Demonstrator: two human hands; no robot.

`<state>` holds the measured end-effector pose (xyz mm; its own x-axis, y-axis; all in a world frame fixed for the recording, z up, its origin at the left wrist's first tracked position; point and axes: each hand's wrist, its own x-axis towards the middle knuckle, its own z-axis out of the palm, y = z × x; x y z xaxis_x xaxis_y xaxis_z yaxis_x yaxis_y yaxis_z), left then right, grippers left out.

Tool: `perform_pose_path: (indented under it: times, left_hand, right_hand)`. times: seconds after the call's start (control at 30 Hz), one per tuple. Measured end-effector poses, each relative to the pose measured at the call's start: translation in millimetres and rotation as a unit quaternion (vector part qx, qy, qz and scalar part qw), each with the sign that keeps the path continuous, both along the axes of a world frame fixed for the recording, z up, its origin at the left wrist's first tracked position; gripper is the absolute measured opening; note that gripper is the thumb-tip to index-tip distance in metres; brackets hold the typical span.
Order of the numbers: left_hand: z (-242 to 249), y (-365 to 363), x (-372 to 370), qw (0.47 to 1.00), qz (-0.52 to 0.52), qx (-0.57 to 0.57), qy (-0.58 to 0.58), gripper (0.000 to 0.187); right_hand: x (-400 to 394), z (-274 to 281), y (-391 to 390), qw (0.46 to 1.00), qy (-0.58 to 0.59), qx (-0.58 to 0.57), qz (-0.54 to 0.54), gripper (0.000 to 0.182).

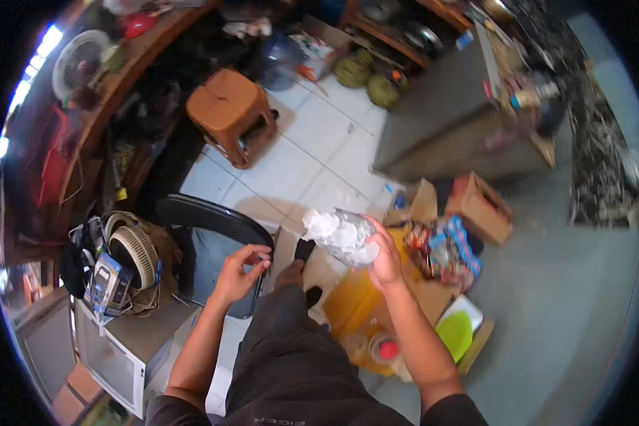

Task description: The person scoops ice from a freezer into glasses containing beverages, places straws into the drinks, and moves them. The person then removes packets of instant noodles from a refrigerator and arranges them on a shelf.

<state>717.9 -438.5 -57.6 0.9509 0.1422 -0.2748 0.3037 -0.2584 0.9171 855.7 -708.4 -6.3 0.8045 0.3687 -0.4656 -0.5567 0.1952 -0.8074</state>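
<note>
My right hand point(385, 257) is wrapped round a clear plastic bag with white contents point(342, 236), held up in front of me above the floor. What the white contents are I cannot make out. My left hand point(243, 272) is empty, its fingers loosely curled and the thumb a little apart from them. It hovers beside the rim of a black-framed chair point(224, 245) with a grey seat, apart from the bag.
An orange-brown plastic stool point(227, 106) stands ahead on white tiles. Below my right arm lie cardboard, a yellow sheet point(355, 305) and a lime-green item point(454, 335). A cardboard box point(479, 209) and a grey cabinet point(440, 106) stand to the right. A fan point(135, 255) sits at left.
</note>
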Motion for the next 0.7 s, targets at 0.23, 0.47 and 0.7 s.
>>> perform_pose_path:
  times: [0.23, 0.47, 0.7]
  left_hand:
    - [-12.5, 79.5, 85.3, 0.971, 0.221, 0.046, -0.075, 0.017]
    - [-6.3, 172.7, 112.3, 0.904, 0.408, 0.082, -0.095, 0.017]
    - [10.1, 296.6, 154.6, 0.793, 0.580, 0.097, -0.158, 0.019]
  right_hand:
    - [153.1, -25.7, 117.8, 0.989, -0.093, -0.006, 0.118, 0.051]
    - [250.7, 1.8, 304.3, 0.945, 0.000, 0.049, 0.322, 0.051]
    - [298.0, -2.7, 529.7, 0.888, -0.122, 0.143, 0.420, 0.052]
